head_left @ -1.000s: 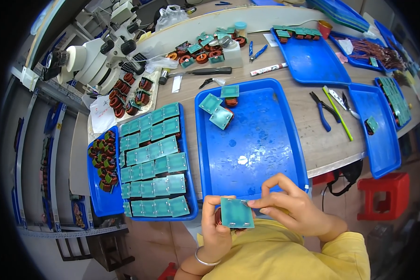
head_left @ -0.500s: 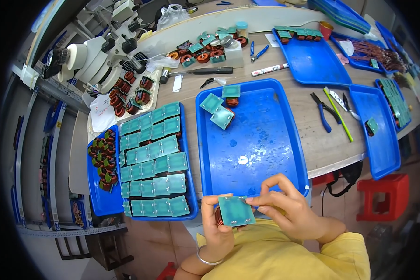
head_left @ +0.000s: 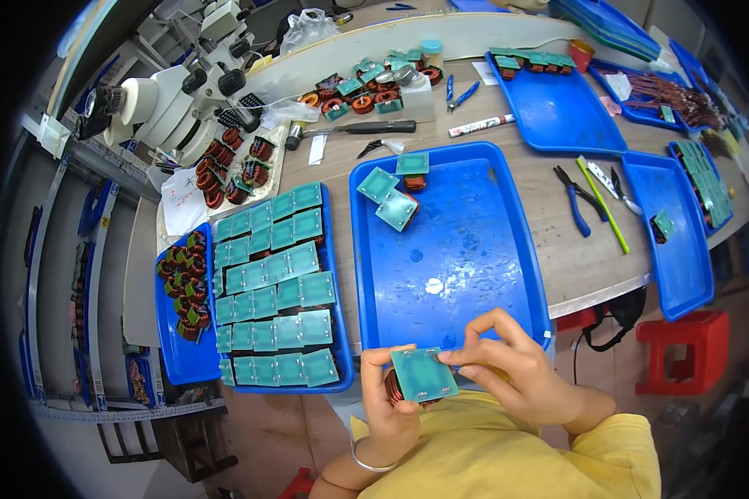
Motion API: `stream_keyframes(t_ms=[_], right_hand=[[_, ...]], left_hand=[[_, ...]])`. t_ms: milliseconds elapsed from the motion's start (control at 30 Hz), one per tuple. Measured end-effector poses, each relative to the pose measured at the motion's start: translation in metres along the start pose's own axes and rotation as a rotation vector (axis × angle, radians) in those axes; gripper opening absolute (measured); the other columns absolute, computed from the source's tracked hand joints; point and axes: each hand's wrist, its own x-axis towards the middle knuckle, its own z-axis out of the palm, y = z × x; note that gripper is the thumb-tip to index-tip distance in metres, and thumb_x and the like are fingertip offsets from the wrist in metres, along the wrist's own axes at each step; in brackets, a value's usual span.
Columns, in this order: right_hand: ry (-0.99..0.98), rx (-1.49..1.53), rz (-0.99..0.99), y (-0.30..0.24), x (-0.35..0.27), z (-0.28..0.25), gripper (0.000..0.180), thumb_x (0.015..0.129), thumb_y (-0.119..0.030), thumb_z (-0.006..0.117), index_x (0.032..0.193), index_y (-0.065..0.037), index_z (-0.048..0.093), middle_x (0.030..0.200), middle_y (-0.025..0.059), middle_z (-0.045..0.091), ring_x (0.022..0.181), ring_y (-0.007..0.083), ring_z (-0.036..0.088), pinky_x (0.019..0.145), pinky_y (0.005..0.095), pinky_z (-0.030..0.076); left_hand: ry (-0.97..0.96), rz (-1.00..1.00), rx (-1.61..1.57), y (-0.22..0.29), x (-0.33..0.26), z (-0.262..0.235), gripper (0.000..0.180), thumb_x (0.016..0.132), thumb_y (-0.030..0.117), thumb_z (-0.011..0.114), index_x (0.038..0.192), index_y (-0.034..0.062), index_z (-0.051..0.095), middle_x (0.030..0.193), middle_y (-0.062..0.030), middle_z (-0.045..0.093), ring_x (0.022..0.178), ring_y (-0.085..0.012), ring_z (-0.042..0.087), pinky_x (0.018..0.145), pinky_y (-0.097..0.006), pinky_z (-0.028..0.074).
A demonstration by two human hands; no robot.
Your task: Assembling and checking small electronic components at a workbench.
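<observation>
My left hand [head_left: 387,416] grips a square green circuit board [head_left: 424,374] with a copper-wound coil [head_left: 394,386] beneath it, over the near edge of the middle blue tray [head_left: 449,283]. Small solder points show along two edges of the board. Closed fingers of my right hand [head_left: 508,370] touch the board's upper right corner; whether something tiny sits between them I cannot make out. Toward the far left of that tray lie several like boards on coils [head_left: 397,210].
To the left, a blue tray holds rows of boards on coils [head_left: 275,308]; a smaller one holds loose coils [head_left: 188,283]. On the right lie pliers [head_left: 576,200] and a green stick [head_left: 605,208]. A microscope [head_left: 154,112] stands at far left, a red stool [head_left: 682,353] at lower right.
The board in my left hand has shifted a little to the right and tilted slightly. My right fingers stay at its corner.
</observation>
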Motion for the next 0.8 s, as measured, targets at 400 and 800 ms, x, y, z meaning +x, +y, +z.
stream_keyframes(t_ms=[400, 800], right_hand=[[-0.055, -0.009, 0.061, -0.002, 0.0, -0.003, 0.024, 0.077, 0.004, 0.056, 0.099, -0.004, 0.062, 0.091, 0.0096, 0.045, 0.075, 0.0153, 0.051, 0.061, 0.0237, 0.042], [-0.111, 0.082, 0.018, -0.006, 0.004, -0.011, 0.022, 0.076, 0.003, 0.058, 0.096, -0.004, 0.063, 0.092, 0.0083, 0.047, 0.077, 0.015, 0.054, 0.066, 0.0248, 0.044]], left_hand=[[-0.027, -0.041, -0.088, 0.0, 0.0, 0.002, 0.078, 0.064, 0.074, 0.046, 0.1, 0.005, 0.037, 0.078, -0.0074, 0.052, 0.052, -0.0095, 0.051, 0.039, -0.019, 0.038], [-0.158, -0.053, -0.264, -0.006, 0.0, -0.009, 0.072, 0.07, 0.066, 0.048, 0.106, 0.0056, 0.034, 0.082, -0.017, 0.059, 0.059, -0.0144, 0.057, 0.045, -0.02, 0.041]])
